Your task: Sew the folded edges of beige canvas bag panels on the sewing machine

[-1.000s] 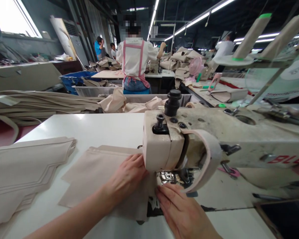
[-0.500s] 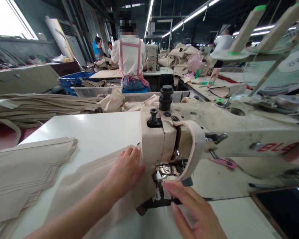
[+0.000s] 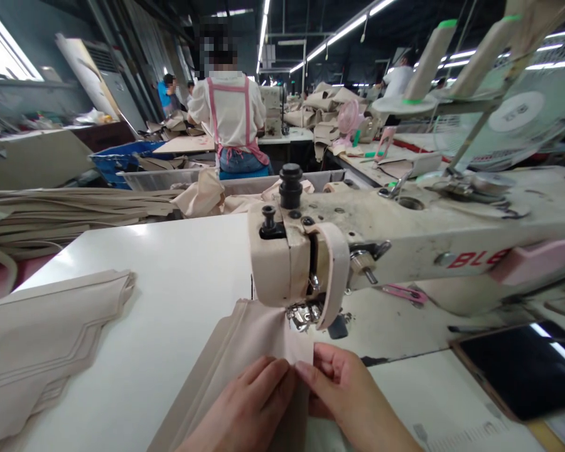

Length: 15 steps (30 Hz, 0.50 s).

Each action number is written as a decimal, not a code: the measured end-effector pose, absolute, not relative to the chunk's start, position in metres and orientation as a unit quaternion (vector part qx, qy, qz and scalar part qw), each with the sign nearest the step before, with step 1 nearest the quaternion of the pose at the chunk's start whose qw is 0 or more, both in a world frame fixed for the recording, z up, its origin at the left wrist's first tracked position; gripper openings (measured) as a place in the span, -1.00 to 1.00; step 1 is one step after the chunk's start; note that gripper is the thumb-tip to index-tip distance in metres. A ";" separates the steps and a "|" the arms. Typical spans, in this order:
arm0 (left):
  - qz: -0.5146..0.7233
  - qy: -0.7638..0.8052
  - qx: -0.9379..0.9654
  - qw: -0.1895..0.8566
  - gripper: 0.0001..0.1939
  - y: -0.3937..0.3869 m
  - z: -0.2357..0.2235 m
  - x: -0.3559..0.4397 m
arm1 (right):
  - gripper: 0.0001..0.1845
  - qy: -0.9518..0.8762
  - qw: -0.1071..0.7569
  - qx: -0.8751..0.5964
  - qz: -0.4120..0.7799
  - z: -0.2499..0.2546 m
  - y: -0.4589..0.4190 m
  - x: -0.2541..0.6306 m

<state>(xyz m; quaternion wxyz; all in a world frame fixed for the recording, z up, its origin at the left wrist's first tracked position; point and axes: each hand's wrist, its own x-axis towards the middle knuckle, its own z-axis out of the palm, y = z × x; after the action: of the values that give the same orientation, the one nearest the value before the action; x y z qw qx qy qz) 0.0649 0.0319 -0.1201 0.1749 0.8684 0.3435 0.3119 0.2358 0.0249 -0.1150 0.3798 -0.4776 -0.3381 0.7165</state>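
A beige fabric piece (image 3: 252, 333) lies on the white table with its far end at the presser foot (image 3: 304, 314) of the sewing machine (image 3: 282, 257). My left hand (image 3: 258, 395) rests on this fabric, fingers bent and gathered near its right edge; the fingertips are partly hidden. Just to the right, my right hand (image 3: 341, 383) pinches the same edge between thumb and fingers, a little in front of the presser foot. Both hands are close together, the left fingertips near the right thumb.
Stacked beige fabric pieces (image 3: 42, 351) lie at the left of the table. A phone or tablet (image 3: 522, 367) lies at the right, and pink thread snips (image 3: 405, 293) lie behind the needle area. Thread cones (image 3: 430, 63) stand above the machine. A person (image 3: 230, 119) sits ahead, back turned.
My left hand has come back toward me from beside the machine head. My right hand has closed on the fabric edge, and the fabric now extends to the presser foot. The view has shifted slightly.
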 end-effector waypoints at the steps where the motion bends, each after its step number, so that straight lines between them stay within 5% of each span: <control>1: 0.319 0.349 0.859 0.197 -0.72 0.035 -0.117 0.065 | -0.59 -0.335 0.378 -0.479 0.718 -0.113 0.026 0.236; 10: 0.178 0.457 0.790 0.369 -0.95 0.091 -0.086 0.075 | -0.67 -0.346 0.398 -0.510 0.680 -0.114 0.024 0.233; 15: 0.195 0.539 0.745 0.342 -0.89 0.090 -0.090 0.077 | -0.11 -0.369 0.401 -0.522 0.656 -0.149 -0.003 0.219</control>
<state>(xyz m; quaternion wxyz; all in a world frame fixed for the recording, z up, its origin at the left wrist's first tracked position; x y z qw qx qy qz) 0.0768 0.0901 -0.0902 0.3416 0.7451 0.5386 0.1951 0.2187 -0.0033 -0.1488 0.4011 -0.5224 -0.3688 0.6559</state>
